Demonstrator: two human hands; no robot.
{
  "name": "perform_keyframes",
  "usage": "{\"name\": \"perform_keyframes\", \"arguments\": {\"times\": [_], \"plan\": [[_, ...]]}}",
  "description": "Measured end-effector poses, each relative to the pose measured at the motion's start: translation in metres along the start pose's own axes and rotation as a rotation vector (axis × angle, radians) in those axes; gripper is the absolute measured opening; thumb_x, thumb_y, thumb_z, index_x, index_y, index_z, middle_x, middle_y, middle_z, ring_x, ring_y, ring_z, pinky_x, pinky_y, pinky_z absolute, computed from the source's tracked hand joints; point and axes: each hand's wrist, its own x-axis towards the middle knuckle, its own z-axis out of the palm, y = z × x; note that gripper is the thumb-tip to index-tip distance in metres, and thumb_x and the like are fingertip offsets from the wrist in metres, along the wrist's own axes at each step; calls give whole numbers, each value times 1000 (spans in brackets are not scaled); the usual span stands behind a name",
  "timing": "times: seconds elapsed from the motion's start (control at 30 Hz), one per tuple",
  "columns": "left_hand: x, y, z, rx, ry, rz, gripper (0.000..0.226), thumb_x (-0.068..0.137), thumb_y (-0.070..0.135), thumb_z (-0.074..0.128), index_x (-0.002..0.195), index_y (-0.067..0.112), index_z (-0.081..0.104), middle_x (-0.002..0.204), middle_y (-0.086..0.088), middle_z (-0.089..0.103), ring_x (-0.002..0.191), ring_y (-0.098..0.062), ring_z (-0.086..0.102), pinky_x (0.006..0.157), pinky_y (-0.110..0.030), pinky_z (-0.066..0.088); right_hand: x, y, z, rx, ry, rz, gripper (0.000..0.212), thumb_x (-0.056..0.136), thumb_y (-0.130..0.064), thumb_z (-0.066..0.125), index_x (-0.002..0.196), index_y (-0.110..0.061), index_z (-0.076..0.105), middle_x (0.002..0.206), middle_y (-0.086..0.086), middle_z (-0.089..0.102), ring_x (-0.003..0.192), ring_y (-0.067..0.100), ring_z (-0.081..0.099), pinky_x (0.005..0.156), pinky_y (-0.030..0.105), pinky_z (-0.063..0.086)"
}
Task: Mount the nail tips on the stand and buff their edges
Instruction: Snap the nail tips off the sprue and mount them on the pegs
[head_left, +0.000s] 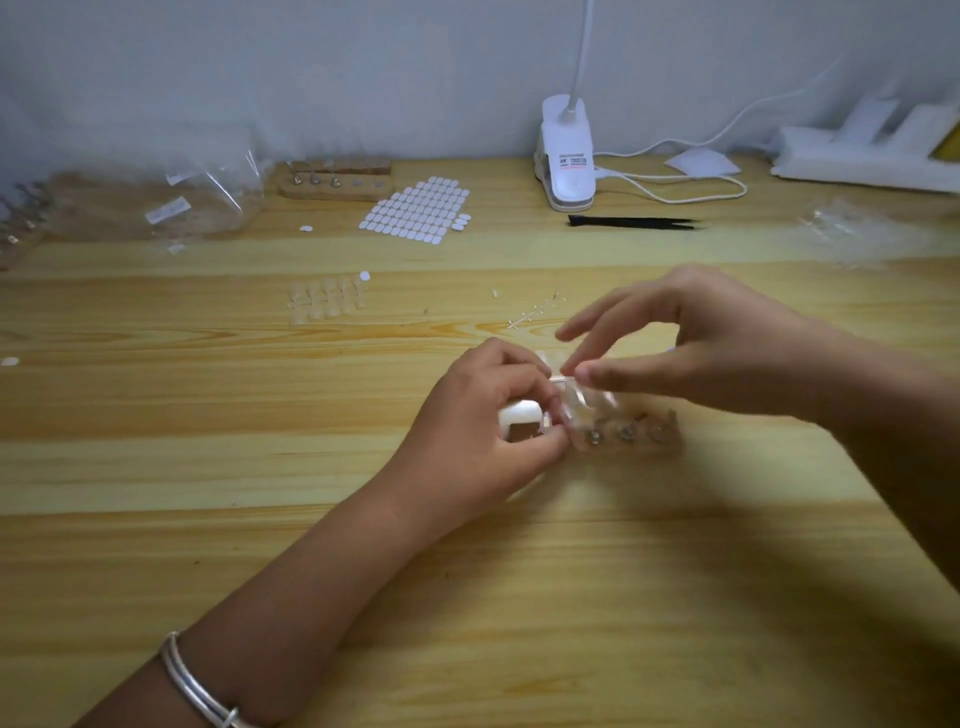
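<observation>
A small wooden stand with metal pegs lies at the table's middle, partly behind my hands. My left hand grips a white block-shaped buffer with curled fingers at the stand's left end. My right hand reaches in from the right, thumb and forefinger pinching a clear nail tip over the stand's left pegs, other fingers spread. Several clear nail tips lie in rows farther left on the table. The image is blurred around the fingertips.
A second wooden stand and a sheet of white oval adhesive tabs sit at the back. A white clip lamp with its cable, black tweezers, clear plastic bags and a clear sprue lie around.
</observation>
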Motion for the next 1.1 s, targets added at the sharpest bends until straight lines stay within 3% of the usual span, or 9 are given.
{"name": "perform_keyframes", "arguments": {"times": [0.1, 0.17, 0.2, 0.27, 0.43, 0.6, 0.77, 0.97, 1.1], "plan": [[1, -1, 0, 133, -3, 60, 20, 76, 16, 78, 95, 16, 70, 107, 5, 59, 105, -15, 56, 93, -34, 45, 7, 14, -10, -66, 65, 48, 24, 76, -15, 84, 99, -19, 79, 116, -3, 71, 97, -5, 61, 67, 3, 40], [2, -3, -1, 230, -29, 75, 32, 78, 23, 76, 108, 16, 70, 112, 5, 61, 107, -15, 55, 95, -37, 43, 8, 14, -8, -104, -34, 68, 30, 71, -15, 88, 99, -20, 79, 112, -2, 71, 99, 6, 63, 81, 18, 48], [2, -4, -3, 260, -42, 77, 36, 79, 28, 75, 112, 16, 70, 114, 6, 61, 109, -14, 54, 96, -38, 43, 8, 13, -5, -144, -82, 63, 32, 69, -17, 89, 99, -21, 79, 111, -4, 69, 103, 10, 61, 91, 28, 48], [3, -4, -5, 296, -76, 79, 40, 80, 38, 69, 115, 20, 70, 114, 9, 61, 110, -12, 53, 97, -38, 42, 9, 12, 0, -222, -107, 35, 33, 68, -21, 90, 99, -23, 78, 110, -4, 67, 106, 14, 58, 96, 34, 44], [4, -4, -8, 412, -102, 111, 44, 80, 50, 57, 115, 27, 70, 112, 14, 61, 109, -7, 51, 98, -31, 38, 8, 18, 1, -216, -54, -72, 18, 76, -24, 85, 93, -18, 81, 104, -7, 71, 101, 10, 60, 91, 27, 44], [4, -2, -5, 426, -73, 120, 42, 78, 47, 59, 111, 25, 72, 108, 13, 62, 104, -7, 52, 94, -25, 33, 8, 24, 5, -167, 15, -52, 8, 85, -21, 77, 91, -16, 80, 99, -6, 71, 98, 11, 62, 90, 31, 46], [3, -2, -5, 422, -76, 112, 40, 80, 47, 63, 112, 25, 72, 109, 14, 61, 106, -7, 50, 94, -26, 35, 5, 26, 15, -183, 169, -61, 9, 81, -17, 81, 90, -15, 78, 88, -2, 71, 93, 16, 58, 87, 36, 44], [3, 0, -4, 431, -63, 101, 43, 77, 49, 59, 109, 25, 74, 108, 14, 63, 107, -8, 52, 95, -29, 37, 1, 26, 16, -185, 162, -54, 13, 77, -19, 84, 87, -16, 77, 92, -2, 73, 99, 19, 57, 90, 42, 45], [3, 0, -5, 426, -64, 93, 43, 76, 48, 59, 109, 26, 74, 110, 15, 63, 108, -8, 53, 96, -29, 37, 8, 25, 13, -192, 130, 32, 23, 74, -22, 86, 96, -22, 77, 95, -3, 71, 96, 13, 54, 88, 34, 44]]}}
